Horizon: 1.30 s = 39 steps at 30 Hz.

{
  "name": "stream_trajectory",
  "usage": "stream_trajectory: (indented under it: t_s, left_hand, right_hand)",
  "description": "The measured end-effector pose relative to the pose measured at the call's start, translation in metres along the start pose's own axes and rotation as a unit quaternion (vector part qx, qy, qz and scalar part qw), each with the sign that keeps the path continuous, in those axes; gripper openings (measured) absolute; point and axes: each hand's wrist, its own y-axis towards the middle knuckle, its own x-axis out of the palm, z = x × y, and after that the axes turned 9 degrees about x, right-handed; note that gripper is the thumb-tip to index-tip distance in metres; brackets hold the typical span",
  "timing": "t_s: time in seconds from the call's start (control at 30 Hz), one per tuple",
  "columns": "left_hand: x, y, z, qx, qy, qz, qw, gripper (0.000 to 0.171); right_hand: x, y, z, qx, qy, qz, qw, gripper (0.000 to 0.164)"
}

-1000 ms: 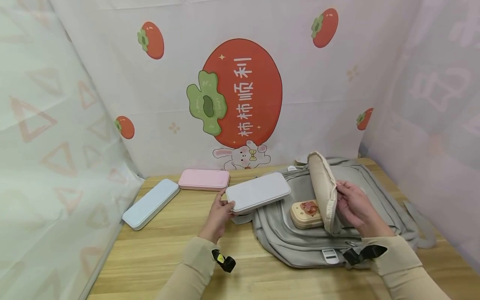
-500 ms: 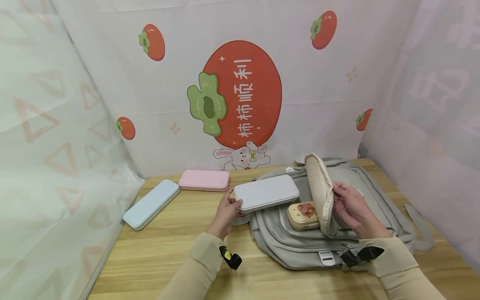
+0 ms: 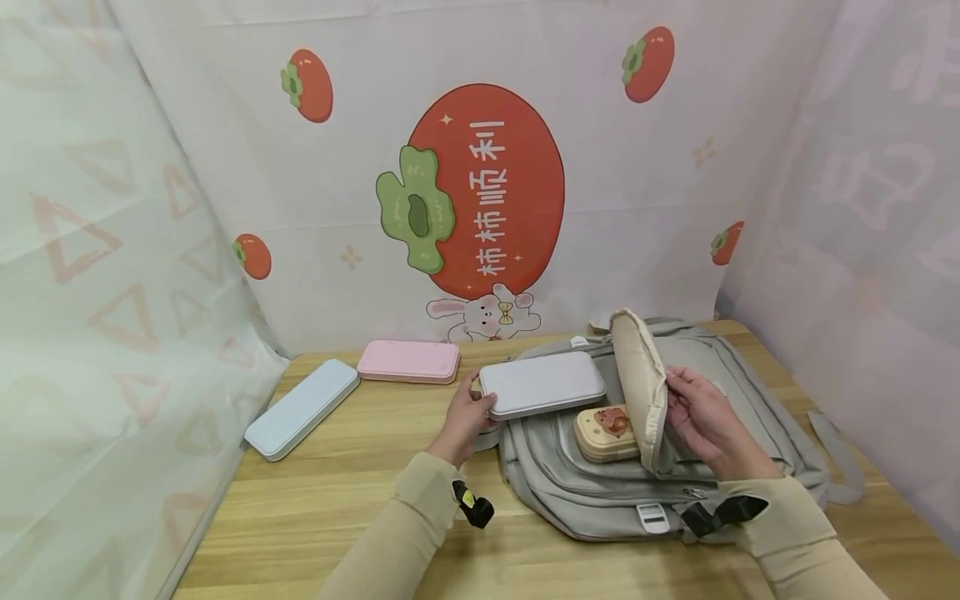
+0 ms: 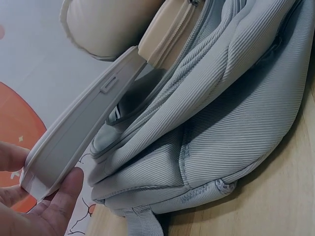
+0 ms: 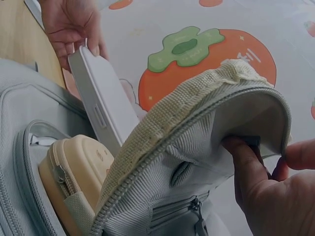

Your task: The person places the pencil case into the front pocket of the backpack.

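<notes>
My left hand [image 3: 463, 421] pinches the left end of a white flat pencil case [image 3: 543, 383], thumb on one side and fingers on the other. In the left wrist view the white case [image 4: 81, 130] is tilted, its far end near the cream pouch. The grey backpack [image 3: 555, 492] lies on the table, its front pocket unzipped. My right hand [image 3: 705, 417] grips the edge of the cream pocket flap [image 3: 637, 375] and holds it raised. Inside the pocket sits a small cream zip pouch [image 3: 602, 435] with a brown picture, partly behind the flap.
A light blue case [image 3: 302, 408] and a pink case [image 3: 408, 361] lie on the wooden table [image 3: 315, 517] to the left. A printed white curtain [image 3: 615, 208] stands behind the table. One backpack strap [image 3: 836, 458] trails off to the right.
The left hand has carried the white case rightward, over the backpack's left part. The right hand and flap have shifted slightly left and stay raised.
</notes>
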Motion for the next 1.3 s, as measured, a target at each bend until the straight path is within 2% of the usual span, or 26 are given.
stream_trajectory:
  t_s: [0.3,0.5,0.57,0.73,0.77,0.9,1.13,1.3]
  left_hand:
    - [0.009,0.007,-0.005,0.004,0.023,-0.013,0.9996,0.06]
    - [0.02,0.008,-0.004,0.001,0.033,-0.023,0.9992,0.059]
    - [0.025,0.006,0.001,0.001,0.027,-0.027,0.9993,0.059]
    - [0.038,0.008,0.003,-0.001,0.004,-0.033,0.9994,0.062]
    - [0.04,0.011,-0.001,-0.002,0.004,-0.035,0.9994,0.063]
    - [0.049,0.013,0.001,0.004,0.024,-0.041,0.9989,0.065]
    - [0.063,0.013,0.007,0.016,0.08,-0.065,0.9946,0.061]
    - [0.073,0.015,0.007,0.02,0.105,-0.065,0.9921,0.062]
  right_hand:
    - [0.001,0.001,0.001,0.003,0.002,0.006,1.0,0.023]
    - [-0.001,-0.001,0.003,0.0,0.002,0.007,1.0,0.024]
    - [-0.001,0.0,0.003,-0.001,-0.001,0.0,1.0,0.023]
    - [0.001,0.002,0.001,0.004,-0.009,0.0,1.0,0.022]
    - [0.0,0.002,0.0,0.006,-0.008,0.003,1.0,0.022]
    - [0.0,0.001,0.0,0.012,-0.006,0.01,1.0,0.023]
    - [-0.002,0.001,0.001,0.01,0.003,-0.002,1.0,0.023]
    - [-0.002,0.002,0.001,0.007,-0.001,-0.004,1.0,0.022]
